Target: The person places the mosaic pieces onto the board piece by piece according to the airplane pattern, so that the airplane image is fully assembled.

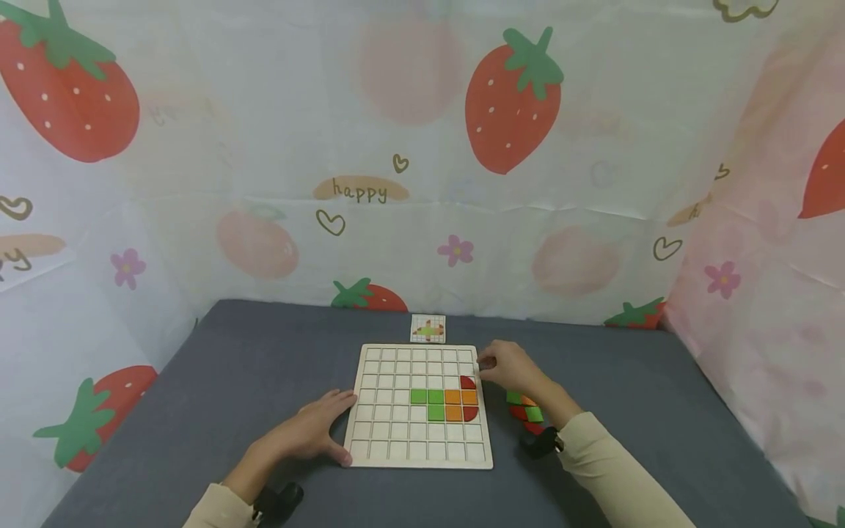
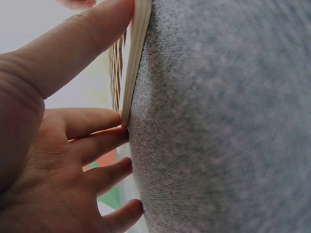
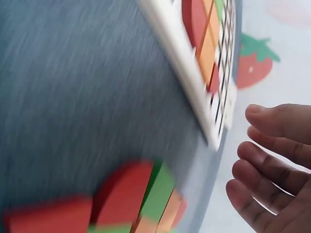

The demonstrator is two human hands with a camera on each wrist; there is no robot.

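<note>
A pale wooden grid board (image 1: 389, 465) lies on the grey cloth. My left hand (image 1: 306, 427) touches its left side, fingertips at the edge and thumb near the front corner. The left wrist view shows that thumb and forefinger against the board's rim (image 2: 130, 77). On the board's right half sit green squares (image 1: 436, 405), orange squares (image 1: 453, 405) and two red rounded pieces, one above (image 1: 467, 383) and one below (image 1: 471, 413). Beside the far right edge is my right hand (image 1: 511, 367), fingers loosely bent. Nothing shows between those fingers (image 3: 257, 158) in the right wrist view.
A small card (image 1: 428, 329) with a coloured grid picture lies behind the board. Loose red, green and orange pieces (image 1: 533, 415) are heaped right of the board, partly under my right forearm. Strawberry-printed cloth (image 1: 422, 249) walls in the table's back and sides.
</note>
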